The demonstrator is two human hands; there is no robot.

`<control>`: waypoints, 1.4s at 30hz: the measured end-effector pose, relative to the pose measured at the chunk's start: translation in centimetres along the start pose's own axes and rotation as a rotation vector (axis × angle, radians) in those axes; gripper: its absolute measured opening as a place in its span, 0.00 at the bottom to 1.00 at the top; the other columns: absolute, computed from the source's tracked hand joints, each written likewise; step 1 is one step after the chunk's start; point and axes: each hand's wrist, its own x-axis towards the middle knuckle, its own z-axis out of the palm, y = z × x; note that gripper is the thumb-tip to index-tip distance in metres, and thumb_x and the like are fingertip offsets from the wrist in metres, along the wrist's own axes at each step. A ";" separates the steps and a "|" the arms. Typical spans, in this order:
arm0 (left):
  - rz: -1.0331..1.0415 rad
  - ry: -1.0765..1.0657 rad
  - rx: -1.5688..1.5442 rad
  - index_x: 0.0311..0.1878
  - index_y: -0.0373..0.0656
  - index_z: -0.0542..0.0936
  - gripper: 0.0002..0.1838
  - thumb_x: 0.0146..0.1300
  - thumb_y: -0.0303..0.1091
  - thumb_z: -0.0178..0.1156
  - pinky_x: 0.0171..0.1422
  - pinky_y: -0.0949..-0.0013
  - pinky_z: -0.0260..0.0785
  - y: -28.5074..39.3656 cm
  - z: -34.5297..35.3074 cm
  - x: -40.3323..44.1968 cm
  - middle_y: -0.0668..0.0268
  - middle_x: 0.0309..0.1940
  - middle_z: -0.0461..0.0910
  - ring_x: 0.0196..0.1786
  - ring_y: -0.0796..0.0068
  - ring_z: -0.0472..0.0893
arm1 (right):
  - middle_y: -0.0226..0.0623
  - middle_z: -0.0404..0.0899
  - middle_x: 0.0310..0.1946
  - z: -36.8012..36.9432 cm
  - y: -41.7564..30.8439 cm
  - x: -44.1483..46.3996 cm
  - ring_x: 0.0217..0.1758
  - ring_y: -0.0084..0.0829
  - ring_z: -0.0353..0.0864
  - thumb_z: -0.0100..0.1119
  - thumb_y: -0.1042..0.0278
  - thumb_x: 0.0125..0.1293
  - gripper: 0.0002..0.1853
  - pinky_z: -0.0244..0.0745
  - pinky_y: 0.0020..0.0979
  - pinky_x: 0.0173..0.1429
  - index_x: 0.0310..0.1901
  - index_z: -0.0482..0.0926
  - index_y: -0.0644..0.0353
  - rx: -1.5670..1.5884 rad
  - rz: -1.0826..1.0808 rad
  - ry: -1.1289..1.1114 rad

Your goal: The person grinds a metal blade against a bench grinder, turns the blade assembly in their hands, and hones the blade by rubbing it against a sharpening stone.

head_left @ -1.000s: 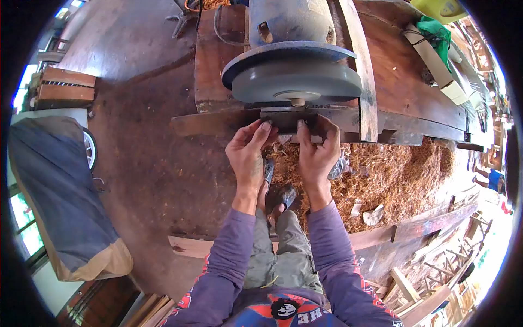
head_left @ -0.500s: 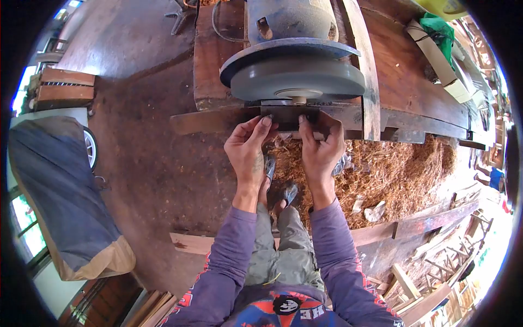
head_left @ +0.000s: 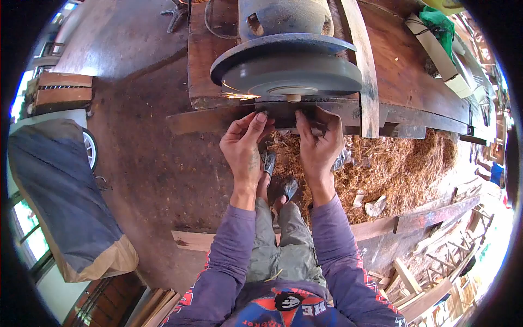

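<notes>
A dark flat metal plate (head_left: 283, 113) lies against the lower edge of a grey grinding wheel (head_left: 294, 75), whose face looks smooth, as if spinning. My left hand (head_left: 245, 143) pinches the plate's left end between thumb and fingers. At the other end, my right hand (head_left: 320, 143) grips it with the thumb on top. Orange sparks (head_left: 239, 96) fly leftward from the wheel near the plate's left end. Behind the wheel sits the dusty motor housing (head_left: 286, 19) with a round blue-grey guard.
The wooden bench (head_left: 406, 65) holds an upright-running board (head_left: 364, 71) and a long box (head_left: 438, 54) with green cloth. Wood shavings (head_left: 397, 174) cover the floor at right. A covered object (head_left: 62, 191) stands left. A person in blue is at far right.
Sparks have appeared at the wheel's left side. Both hands and the plate have shifted slightly left and up in the view, with the plate now against the wheel.
</notes>
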 end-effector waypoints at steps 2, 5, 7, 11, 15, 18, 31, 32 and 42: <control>0.005 0.009 0.010 0.44 0.32 0.83 0.08 0.65 0.25 0.69 0.47 0.64 0.84 -0.1 0.1 -0.1 0.57 0.39 0.87 0.40 0.64 0.88 | 0.42 0.83 0.37 -0.1 -0.1 0.0 0.35 0.33 0.87 0.77 0.68 0.59 0.17 0.81 0.31 0.38 0.44 0.79 0.64 0.016 0.018 -0.002; 0.013 0.018 0.011 0.44 0.32 0.83 0.09 0.65 0.26 0.70 0.48 0.65 0.84 -0.3 0.2 -0.1 0.57 0.39 0.87 0.39 0.66 0.88 | 0.42 0.83 0.36 -0.4 -0.5 0.3 0.34 0.33 0.87 0.78 0.68 0.58 0.18 0.81 0.30 0.38 0.44 0.79 0.65 -0.015 0.040 -0.026; 0.016 0.018 0.003 0.43 0.32 0.83 0.09 0.64 0.27 0.71 0.48 0.66 0.84 -0.3 0.3 -0.1 0.58 0.38 0.87 0.39 0.68 0.88 | 0.43 0.83 0.36 -0.3 -0.3 0.3 0.33 0.33 0.87 0.78 0.67 0.58 0.18 0.80 0.30 0.37 0.43 0.79 0.64 0.005 0.057 -0.028; 0.014 0.022 -0.007 0.43 0.32 0.83 0.08 0.65 0.26 0.70 0.48 0.65 0.84 -0.4 0.1 0.0 0.57 0.39 0.87 0.39 0.66 0.88 | 0.43 0.82 0.35 -0.5 -0.3 0.5 0.34 0.36 0.87 0.78 0.66 0.58 0.18 0.79 0.31 0.37 0.42 0.79 0.64 -0.016 0.033 -0.034; 0.015 0.031 0.006 0.42 0.32 0.84 0.07 0.64 0.25 0.70 0.48 0.63 0.84 -0.4 0.3 0.0 0.57 0.39 0.87 0.39 0.64 0.88 | 0.43 0.80 0.35 -0.6 -0.1 0.7 0.36 0.40 0.85 0.79 0.67 0.57 0.18 0.79 0.34 0.39 0.42 0.78 0.64 -0.050 -0.060 -0.024; 0.024 0.024 0.001 0.42 0.33 0.84 0.08 0.64 0.26 0.70 0.48 0.62 0.84 -0.5 0.4 -0.1 0.57 0.39 0.87 0.39 0.65 0.88 | 0.43 0.80 0.36 -0.7 0.0 0.8 0.36 0.41 0.84 0.79 0.67 0.56 0.19 0.79 0.34 0.40 0.42 0.78 0.64 -0.043 -0.070 -0.020; 0.015 0.005 0.028 0.42 0.34 0.84 0.07 0.64 0.26 0.70 0.47 0.65 0.84 -1.0 1.2 -0.3 0.59 0.39 0.87 0.39 0.66 0.88 | 0.43 0.80 0.34 -1.3 1.3 1.2 0.35 0.40 0.85 0.79 0.65 0.56 0.19 0.79 0.35 0.40 0.42 0.79 0.65 -0.024 -0.072 -0.011; 0.010 0.006 0.021 0.42 0.34 0.84 0.07 0.64 0.26 0.70 0.47 0.65 0.84 -1.0 1.2 -0.4 0.59 0.39 0.87 0.39 0.66 0.88 | 0.43 0.80 0.34 -1.4 1.3 1.3 0.35 0.40 0.85 0.79 0.65 0.56 0.19 0.79 0.35 0.40 0.42 0.79 0.65 -0.022 -0.073 -0.011; 0.000 -0.008 -0.004 0.42 0.35 0.84 0.06 0.64 0.26 0.71 0.46 0.66 0.84 -1.5 1.6 -0.4 0.58 0.38 0.87 0.39 0.67 0.88 | 0.46 0.83 0.34 -2.0 1.2 1.6 0.34 0.38 0.85 0.78 0.64 0.58 0.19 0.79 0.35 0.39 0.42 0.80 0.66 0.012 0.022 -0.040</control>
